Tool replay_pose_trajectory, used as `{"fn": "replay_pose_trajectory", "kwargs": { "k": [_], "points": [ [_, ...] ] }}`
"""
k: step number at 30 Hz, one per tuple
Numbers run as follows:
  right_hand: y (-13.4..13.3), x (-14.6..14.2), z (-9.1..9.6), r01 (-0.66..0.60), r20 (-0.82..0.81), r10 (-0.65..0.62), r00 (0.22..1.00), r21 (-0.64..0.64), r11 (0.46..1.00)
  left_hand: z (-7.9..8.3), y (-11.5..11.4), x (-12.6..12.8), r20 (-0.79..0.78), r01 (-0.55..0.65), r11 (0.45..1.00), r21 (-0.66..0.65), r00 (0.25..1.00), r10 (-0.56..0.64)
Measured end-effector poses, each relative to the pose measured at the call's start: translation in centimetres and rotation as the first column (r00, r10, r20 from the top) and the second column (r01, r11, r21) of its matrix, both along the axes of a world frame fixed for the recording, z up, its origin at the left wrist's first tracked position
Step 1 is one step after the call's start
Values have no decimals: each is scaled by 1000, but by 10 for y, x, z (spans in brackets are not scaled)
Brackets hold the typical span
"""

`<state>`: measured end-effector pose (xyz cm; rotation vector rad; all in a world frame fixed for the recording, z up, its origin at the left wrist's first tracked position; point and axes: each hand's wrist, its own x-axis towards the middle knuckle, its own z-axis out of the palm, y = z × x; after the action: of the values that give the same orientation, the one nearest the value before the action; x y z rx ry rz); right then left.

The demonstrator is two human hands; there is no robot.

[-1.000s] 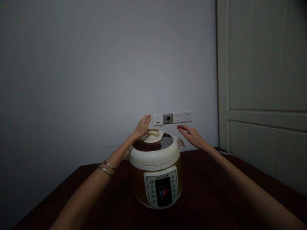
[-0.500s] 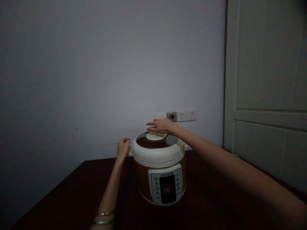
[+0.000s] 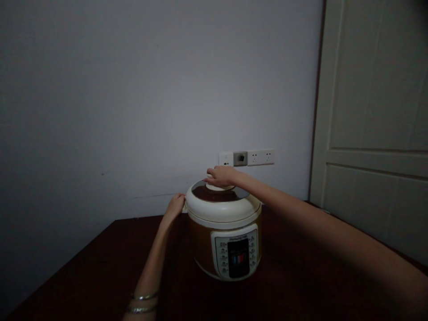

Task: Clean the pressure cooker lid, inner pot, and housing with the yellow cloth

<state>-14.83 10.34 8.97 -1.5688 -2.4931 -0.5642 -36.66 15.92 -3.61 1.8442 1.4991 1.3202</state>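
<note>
A round electric pressure cooker [image 3: 202, 240], gold-brown with a white lid rim, stands upright on the dark red table, its control panel [image 3: 236, 253] facing me. My right hand [image 3: 221, 175] is closed around the white knob-like handle [image 3: 219, 187] on top of the lid [image 3: 223, 209], which sits on the pot. At the cooker's left side, my left hand [image 3: 177, 205] grips the pale side handle [image 3: 185, 208], its fingers curled and partly hidden. Two silver bangles circle my left wrist.
The dark red tabletop [image 3: 110, 267] meets a plain wall [image 3: 150, 111] behind the cooker. Wall sockets and a switch [image 3: 240, 158] sit just beyond my right hand. A pale panelled door [image 3: 371, 125] stands at the right.
My right hand's fingers have closed around the lid handle, after lying loosely over it. My left hand has moved right onto the side handle. The cooker has turned slightly.
</note>
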Motion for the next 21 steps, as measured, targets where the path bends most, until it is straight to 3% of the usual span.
{"fn": "replay_pose_trajectory", "kwargs": {
  "k": [10, 21],
  "points": [
    [1, 2, 2, -15, -4, 15, 1000, 35, 999, 5, -7, 2, -15, -71, 997, 7, 997, 71],
    [3, 16, 7, -142, -232, 140, 963, 8, 990, 7, -5, 1, -5, -55, 998, 29, 998, 55]
  ]
}}
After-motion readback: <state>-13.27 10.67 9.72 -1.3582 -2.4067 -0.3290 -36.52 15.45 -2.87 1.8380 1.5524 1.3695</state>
